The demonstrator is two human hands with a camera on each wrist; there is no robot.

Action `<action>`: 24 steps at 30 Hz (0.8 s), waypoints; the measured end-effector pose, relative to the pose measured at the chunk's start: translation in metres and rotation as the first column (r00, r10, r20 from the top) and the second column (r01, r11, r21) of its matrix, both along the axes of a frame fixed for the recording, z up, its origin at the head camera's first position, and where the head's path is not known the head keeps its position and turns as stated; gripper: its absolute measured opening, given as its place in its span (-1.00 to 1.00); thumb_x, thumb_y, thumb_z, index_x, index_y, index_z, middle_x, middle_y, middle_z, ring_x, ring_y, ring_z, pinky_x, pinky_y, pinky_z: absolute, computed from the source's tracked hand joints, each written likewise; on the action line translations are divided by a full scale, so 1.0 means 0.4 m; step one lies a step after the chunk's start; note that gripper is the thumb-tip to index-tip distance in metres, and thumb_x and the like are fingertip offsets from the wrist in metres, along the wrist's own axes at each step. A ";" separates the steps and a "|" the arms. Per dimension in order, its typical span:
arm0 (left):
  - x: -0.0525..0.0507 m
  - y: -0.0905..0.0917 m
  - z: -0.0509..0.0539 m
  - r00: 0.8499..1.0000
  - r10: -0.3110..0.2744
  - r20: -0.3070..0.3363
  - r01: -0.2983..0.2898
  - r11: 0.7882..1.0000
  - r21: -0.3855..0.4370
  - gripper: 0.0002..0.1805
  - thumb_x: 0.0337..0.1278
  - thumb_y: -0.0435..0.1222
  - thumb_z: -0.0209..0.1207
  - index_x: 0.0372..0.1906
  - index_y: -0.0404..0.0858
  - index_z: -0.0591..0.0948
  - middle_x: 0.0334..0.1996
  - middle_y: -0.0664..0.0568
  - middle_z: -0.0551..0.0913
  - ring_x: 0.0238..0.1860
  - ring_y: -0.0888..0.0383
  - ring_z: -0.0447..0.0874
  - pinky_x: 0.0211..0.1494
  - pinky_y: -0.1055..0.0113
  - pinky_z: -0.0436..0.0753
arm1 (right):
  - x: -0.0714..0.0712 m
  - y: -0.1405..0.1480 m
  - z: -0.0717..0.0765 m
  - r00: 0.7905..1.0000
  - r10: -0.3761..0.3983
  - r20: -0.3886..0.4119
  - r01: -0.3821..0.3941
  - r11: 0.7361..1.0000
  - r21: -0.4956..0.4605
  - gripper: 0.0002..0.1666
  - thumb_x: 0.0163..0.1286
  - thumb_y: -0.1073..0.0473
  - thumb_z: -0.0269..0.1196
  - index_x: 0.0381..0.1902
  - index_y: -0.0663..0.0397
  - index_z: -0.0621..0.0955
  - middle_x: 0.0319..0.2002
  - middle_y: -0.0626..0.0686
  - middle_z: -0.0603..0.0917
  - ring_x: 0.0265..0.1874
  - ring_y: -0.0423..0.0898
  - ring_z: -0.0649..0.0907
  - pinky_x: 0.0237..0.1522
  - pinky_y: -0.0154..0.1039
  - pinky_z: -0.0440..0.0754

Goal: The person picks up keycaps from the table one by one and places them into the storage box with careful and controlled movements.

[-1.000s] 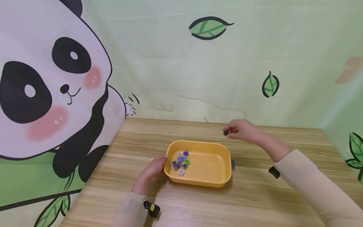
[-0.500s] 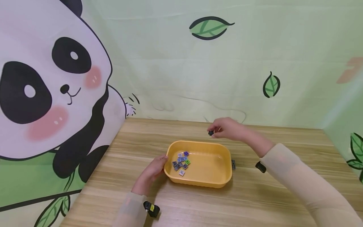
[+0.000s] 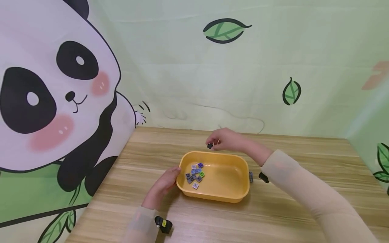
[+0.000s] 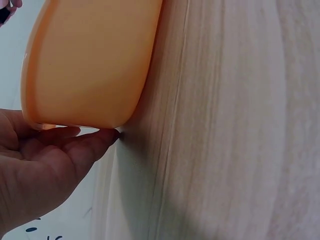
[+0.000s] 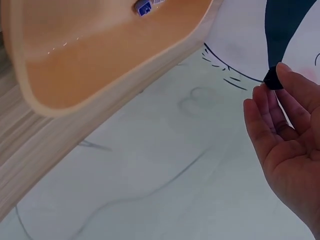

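Observation:
A yellow plastic tray [image 3: 222, 195] stands on the wooden table, with several small building-block pieces [image 3: 194, 172] in its left half, coloured blue, grey, white and green. My left hand [image 3: 165, 180] grips the tray's left end; in the left wrist view its fingertips [image 4: 107, 137] lie against the outer wall. Above and behind the tray's far rim, my right hand [image 3: 226, 140] pinches a small black block piece [image 5: 273, 79] between thumb and fingers. The fingers partly cover that piece, so its exact shape is hard to tell.
A flat grey block piece [image 3: 251, 177] lies on the table just outside the tray's right end. Behind the table [image 3: 304, 202] hangs a green backdrop [image 3: 243, 84] with leaves and a panda printed on it. Each wrist wears a black camera [image 3: 163, 224].
My right hand has moved left with the black block piece, from beyond the tray's far right corner to behind its far rim. My left hand and the tray have stayed in place.

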State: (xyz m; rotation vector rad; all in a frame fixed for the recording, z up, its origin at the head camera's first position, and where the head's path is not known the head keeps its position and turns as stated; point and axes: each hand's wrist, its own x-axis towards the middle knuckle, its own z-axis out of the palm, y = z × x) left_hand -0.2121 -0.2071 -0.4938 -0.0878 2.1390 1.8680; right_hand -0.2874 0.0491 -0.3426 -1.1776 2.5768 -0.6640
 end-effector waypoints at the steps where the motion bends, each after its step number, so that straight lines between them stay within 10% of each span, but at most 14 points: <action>1: 0.000 0.000 0.000 1.000 0.000 0.000 0.000 1.000 0.002 -0.45 0.63 -0.33 -0.31 0.40 -0.73 0.23 0.25 -0.61 0.46 0.00 0.08 0.65 -0.01 0.35 0.72 | -0.002 -0.008 -0.004 1.000 0.011 0.002 -0.011 1.000 0.001 -0.65 0.40 0.29 0.33 0.11 0.28 0.69 -0.01 0.20 0.78 -0.05 0.04 0.73 0.11 -0.11 0.73; 24: 0.002 -0.005 -0.003 1.000 -0.024 -0.004 0.024 1.000 0.017 -0.44 0.64 -0.32 -0.35 0.41 -0.72 0.23 0.26 -0.61 0.46 0.08 0.02 0.64 0.04 0.33 0.73 | -0.025 -0.182 -0.162 0.991 0.134 0.019 -0.135 0.977 0.162 -0.68 0.35 0.31 0.36 0.06 0.25 0.72 -0.05 0.15 0.78 -0.10 -0.08 0.70 0.03 -0.29 0.69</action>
